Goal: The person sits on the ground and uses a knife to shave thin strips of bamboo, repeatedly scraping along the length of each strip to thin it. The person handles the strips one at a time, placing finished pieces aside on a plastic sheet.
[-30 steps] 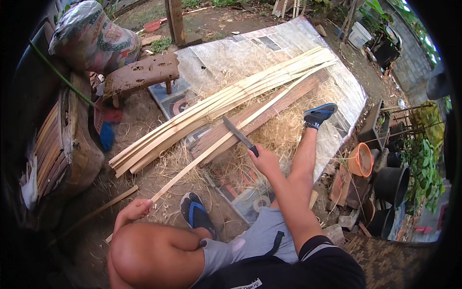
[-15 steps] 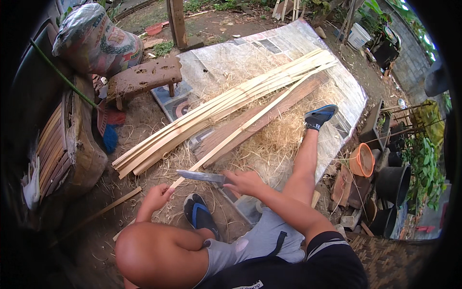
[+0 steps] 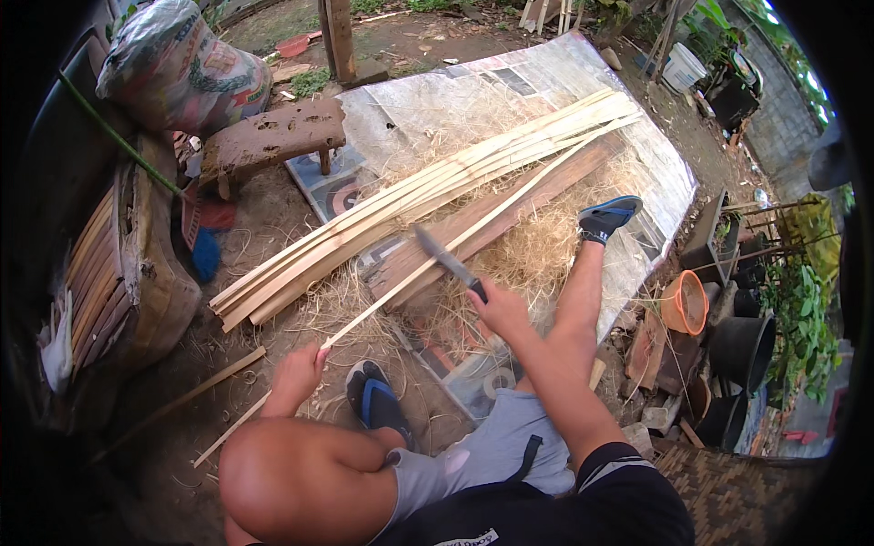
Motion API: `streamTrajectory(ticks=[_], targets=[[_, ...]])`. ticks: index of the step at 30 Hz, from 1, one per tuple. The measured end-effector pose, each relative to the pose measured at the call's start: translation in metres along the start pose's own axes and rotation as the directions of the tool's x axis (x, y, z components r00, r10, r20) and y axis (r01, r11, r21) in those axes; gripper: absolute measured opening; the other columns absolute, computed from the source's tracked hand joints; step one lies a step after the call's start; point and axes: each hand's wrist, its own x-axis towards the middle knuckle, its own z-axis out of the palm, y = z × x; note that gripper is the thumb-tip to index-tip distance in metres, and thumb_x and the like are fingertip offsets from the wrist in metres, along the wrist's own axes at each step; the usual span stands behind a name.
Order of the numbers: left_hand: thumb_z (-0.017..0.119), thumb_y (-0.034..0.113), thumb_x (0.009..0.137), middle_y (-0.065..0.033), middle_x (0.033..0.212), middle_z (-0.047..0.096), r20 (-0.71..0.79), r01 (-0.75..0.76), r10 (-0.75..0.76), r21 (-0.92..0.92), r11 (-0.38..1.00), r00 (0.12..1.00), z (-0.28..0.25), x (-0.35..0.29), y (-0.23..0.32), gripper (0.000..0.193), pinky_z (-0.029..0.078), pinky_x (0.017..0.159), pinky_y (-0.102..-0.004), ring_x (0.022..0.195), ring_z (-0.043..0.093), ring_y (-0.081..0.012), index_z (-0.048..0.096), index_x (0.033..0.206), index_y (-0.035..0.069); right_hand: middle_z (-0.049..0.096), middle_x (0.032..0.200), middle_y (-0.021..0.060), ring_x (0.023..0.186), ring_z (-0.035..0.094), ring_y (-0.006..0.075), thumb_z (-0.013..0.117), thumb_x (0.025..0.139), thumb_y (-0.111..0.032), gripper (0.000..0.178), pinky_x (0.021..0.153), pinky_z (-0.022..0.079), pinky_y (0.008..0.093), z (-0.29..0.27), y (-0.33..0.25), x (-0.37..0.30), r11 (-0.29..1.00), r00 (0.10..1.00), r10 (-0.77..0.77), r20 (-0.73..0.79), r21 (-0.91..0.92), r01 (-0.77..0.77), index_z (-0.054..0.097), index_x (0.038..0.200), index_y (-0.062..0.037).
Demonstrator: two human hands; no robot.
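Note:
My left hand point(image 3: 299, 375) is closed round the near end of a long pale wooden strip point(image 3: 387, 298), beside my bent left knee. The strip runs up and to the right across a dark brown plank point(image 3: 492, 227), which lies on the ground sheet. In my right hand point(image 3: 503, 312) is a knife point(image 3: 446, 259) with a dark handle, its blade pointing up and left across the strip. Curly thin shavings point(image 3: 537, 264) heap along the plank's right side. A bundle of pale strips point(image 3: 410, 200) lies just beyond the plank.
A printed sheet point(image 3: 437, 86) covers the ground under the wood. At the left stand a low brown bench point(image 3: 278, 141), a full sack point(image 3: 187, 77) and a weathered wooden frame point(image 3: 150, 273). An orange bucket point(image 3: 685, 302) and black pots point(image 3: 742, 350) line the right side.
My right hand has moved the knife up and to the right along the strip, away from my left hand. The left hand has shifted slightly, still gripping the strip's end.

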Motion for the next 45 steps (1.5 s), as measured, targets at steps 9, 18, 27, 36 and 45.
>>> streamTrajectory(ticks=[9, 18, 27, 36, 45], targets=[[0.045, 0.043, 0.107, -0.0235, 0.082, 0.069, 0.073, 0.004, -0.007, 0.034, 0.999, 0.997, 0.004, 0.015, 0.001, 0.045, 0.05, 0.069, -0.0584, 0.08, 0.065, -0.0479, 0.069, 0.092, 0.007, 0.072, 0.087, 0.0217, 0.083, 0.071, 0.0435, 0.049, 0.102, -0.057, 0.051, 0.074, 0.056, 0.0549, 0.007, -0.081, -0.038, 0.967, 0.936, -0.252, 0.246, 0.014, 0.256, 0.06, 0.114, -0.009], [0.047, 0.042, 0.107, -0.0232, 0.082, 0.069, 0.214, 0.052, -0.036, -0.068, 0.996, 0.976, -0.005, 0.0, -0.018, 0.045, 0.049, 0.072, -0.0557, 0.081, 0.065, -0.0475, 0.069, 0.09, 0.006, 0.071, 0.082, 0.0197, 0.077, 0.071, 0.0419, 0.051, 0.102, -0.057, 0.048, 0.067, 0.056, 0.0531, -0.004, -0.03, 0.021, 0.997, 0.998, -0.063, 0.026, -0.04, 0.064, 0.059, 0.112, -0.0111], [0.045, 0.043, 0.109, -0.0113, 0.067, 0.062, 0.382, 0.205, -0.095, -0.26, 0.943, 0.919, -0.017, -0.022, -0.066, 0.052, 0.048, 0.065, -0.0415, 0.063, 0.06, -0.0256, 0.065, 0.081, 0.003, 0.072, 0.088, 0.024, 0.086, 0.071, 0.0448, 0.047, 0.104, -0.052, 0.049, 0.075, 0.055, 0.0561, -0.033, 0.04, 0.045, 0.958, 0.956, 0.287, -0.061, 0.024, -0.286, 0.059, 0.114, -0.0057], [0.046, 0.044, 0.109, -0.0036, 0.063, 0.054, 0.449, 0.273, -0.054, -0.439, 0.856, 0.892, 0.003, 0.004, -0.057, 0.053, 0.045, 0.06, -0.0363, 0.06, 0.049, -0.0166, 0.063, 0.077, 0.004, 0.073, 0.083, 0.019, 0.078, 0.072, 0.0406, 0.051, 0.101, -0.058, 0.05, 0.069, 0.055, 0.0534, 0.009, -0.044, -0.025, 0.972, 0.955, -0.234, 0.182, 0.032, 0.232, 0.058, 0.118, -0.0118], [0.047, 0.046, 0.109, -0.0002, 0.064, 0.053, 0.593, 0.428, -0.061, -0.502, 0.752, 0.803, -0.006, -0.026, -0.097, 0.054, 0.042, 0.058, -0.0306, 0.059, 0.047, -0.0125, 0.06, 0.074, 0.007, 0.073, 0.087, 0.0205, 0.084, 0.071, 0.0444, 0.049, 0.102, -0.056, 0.049, 0.079, 0.056, 0.0553, -0.004, -0.023, 0.003, 0.984, 0.982, 0.136, 0.128, 0.095, -0.149, 0.06, 0.121, -0.0119]])
